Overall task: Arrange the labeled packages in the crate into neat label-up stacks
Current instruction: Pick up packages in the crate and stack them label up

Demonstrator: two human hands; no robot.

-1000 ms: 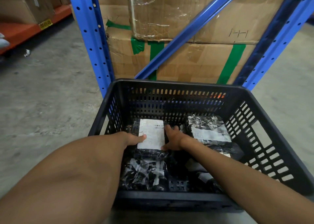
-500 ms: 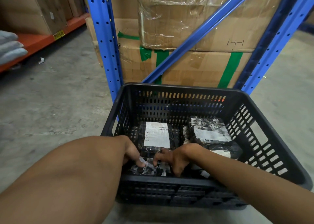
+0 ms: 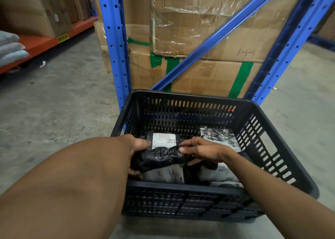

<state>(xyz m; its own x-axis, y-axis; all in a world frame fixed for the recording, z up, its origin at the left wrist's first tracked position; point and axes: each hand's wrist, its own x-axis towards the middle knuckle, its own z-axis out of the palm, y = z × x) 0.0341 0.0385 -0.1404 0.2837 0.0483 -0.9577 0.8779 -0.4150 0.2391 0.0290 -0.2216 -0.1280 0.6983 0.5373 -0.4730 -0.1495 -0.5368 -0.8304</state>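
Note:
A black slotted crate (image 3: pixel 192 96) sits on the floor in front of me. Both hands hold one black plastic package (image 3: pixel 159 158) lifted above the crate's near left part; its dark side faces up. My left hand (image 3: pixel 136 148) grips its left end and my right hand (image 3: pixel 201 150) pinches its right end. Behind it lies a package with a white label up (image 3: pixel 164 139). At the back right rests another black package (image 3: pixel 219 136). More packages (image 3: pixel 215 173) lie below my right wrist, partly hidden.
A blue rack upright (image 3: pixel 113 44) and diagonal brace (image 3: pixel 219 35) stand just behind the crate, with taped cardboard boxes (image 3: pixel 204 71) inside. Bare concrete floor (image 3: pixel 54 100) spreads to the left. An orange shelf (image 3: pixel 45 42) with boxes runs along the far left.
My hands left the labelled package at the back left, dropped to the crate's near side, took hold of a black package and lifted it. The view also moved closer.

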